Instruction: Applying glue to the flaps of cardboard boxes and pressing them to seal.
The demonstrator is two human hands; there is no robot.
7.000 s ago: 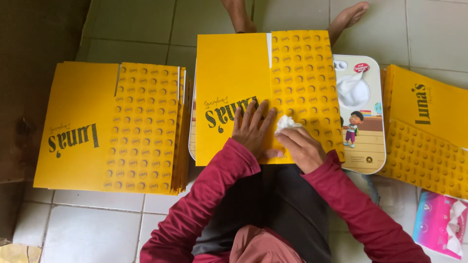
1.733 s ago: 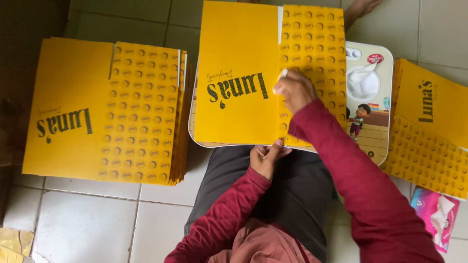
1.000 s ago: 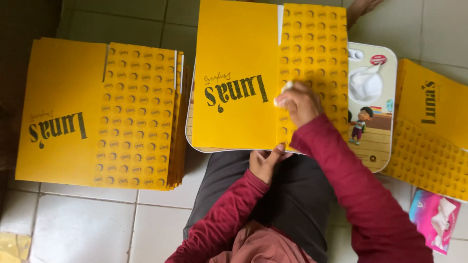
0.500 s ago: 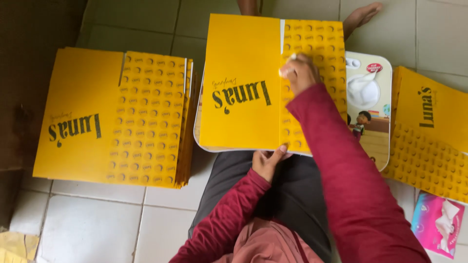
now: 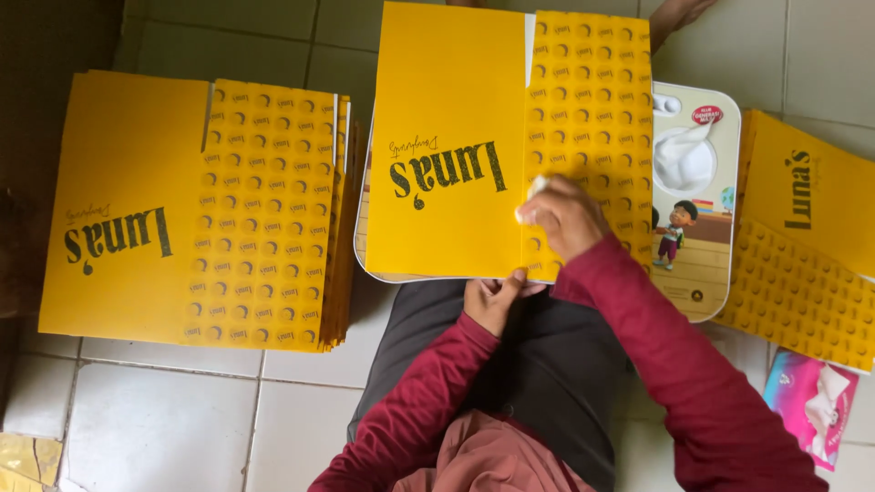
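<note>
- On the lap of a seated person in dark red sleeves, seen from above: a flat yellow card folder w/ a dotted right panel (image 5: 474, 137) lies on a white rounded lap tray w/ a cartoon picture (image 5: 697, 219).
- Vs. half a sec ago: right hand (image 5: 565, 219) has slid down the dotted panel, from near its upper middle to lower down, by the seam. Left hand (image 5: 492, 296) is unchanged at the near edge.
- Right hand fingers closed around a small white wad, cloth or tissue (image 5: 531, 196), pressed on the folder at the seam between plain and dotted panels.
- Left hand fingers curled, pinching the folder's near edge, thumb on top.
- Folder's long axis runs away from the person, near edge at the lap, far edge toward the top of view; the seam runs the same way. Black lettering slants slightly.
- To the person's left: a stack of matching yellow folders (image 5: 196, 210) on pale floor tiles (image 5: 155, 428), well apart from the hands.
- To the right: more yellow folders (image 5: 802, 246), partly under the tray; a pink tissue pack (image 5: 811, 405) near them.
</note>
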